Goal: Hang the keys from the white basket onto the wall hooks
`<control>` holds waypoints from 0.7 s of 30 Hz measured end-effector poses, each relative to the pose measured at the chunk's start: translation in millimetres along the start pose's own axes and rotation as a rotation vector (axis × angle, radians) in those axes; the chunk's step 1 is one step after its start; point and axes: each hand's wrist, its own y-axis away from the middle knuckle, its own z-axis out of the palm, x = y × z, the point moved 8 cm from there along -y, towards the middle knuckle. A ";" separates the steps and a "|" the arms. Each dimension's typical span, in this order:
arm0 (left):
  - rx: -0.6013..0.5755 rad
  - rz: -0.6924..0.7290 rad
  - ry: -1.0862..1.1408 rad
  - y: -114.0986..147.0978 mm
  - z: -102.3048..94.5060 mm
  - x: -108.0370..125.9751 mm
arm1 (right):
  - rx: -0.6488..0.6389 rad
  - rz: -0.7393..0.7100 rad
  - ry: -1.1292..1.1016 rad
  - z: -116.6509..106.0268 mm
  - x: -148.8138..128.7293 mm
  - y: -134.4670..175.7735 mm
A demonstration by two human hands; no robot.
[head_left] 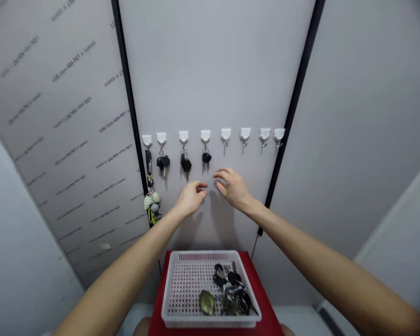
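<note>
My left hand (192,197) is raised just below the hanging keys, its thumb and fingers slightly apart and nothing visible in them. Facing it from the right, my right hand (232,187) also looks empty, fingers bent but spread. Closest to both is a bunch of black-headed keys (206,157) on a white hook (205,136). To its left hang a second key bunch (185,164), a third key bunch (163,162), and a lanyard (149,163) with a green-and-white charm (151,200). The hooks further right, such as one white hook (226,135), carry no keys.
Below my hands, a white perforated plastic basket (210,323) stands on a red surface (266,308). Several keys (236,289) and a yellowish-green oval item (206,302) lie in it. Black strips (303,79) run along the grey wall panel (217,70); printed lettering covers the panel at left.
</note>
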 end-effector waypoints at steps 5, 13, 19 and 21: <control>-0.274 -0.090 0.004 59.2 79.8 -64.2 | -0.628 0.076 -0.034 70.5 5.9 104.6; -0.492 -0.059 -0.287 125.0 159.4 -106.8 | -1.048 0.088 0.036 121.1 -4.1 206.0; -0.476 -0.091 -0.268 123.7 167.8 -112.0 | -1.024 0.200 0.002 130.2 -3.7 205.3; -0.483 -0.132 -0.218 124.3 169.0 -116.9 | -1.038 0.210 -0.006 132.7 -3.0 206.3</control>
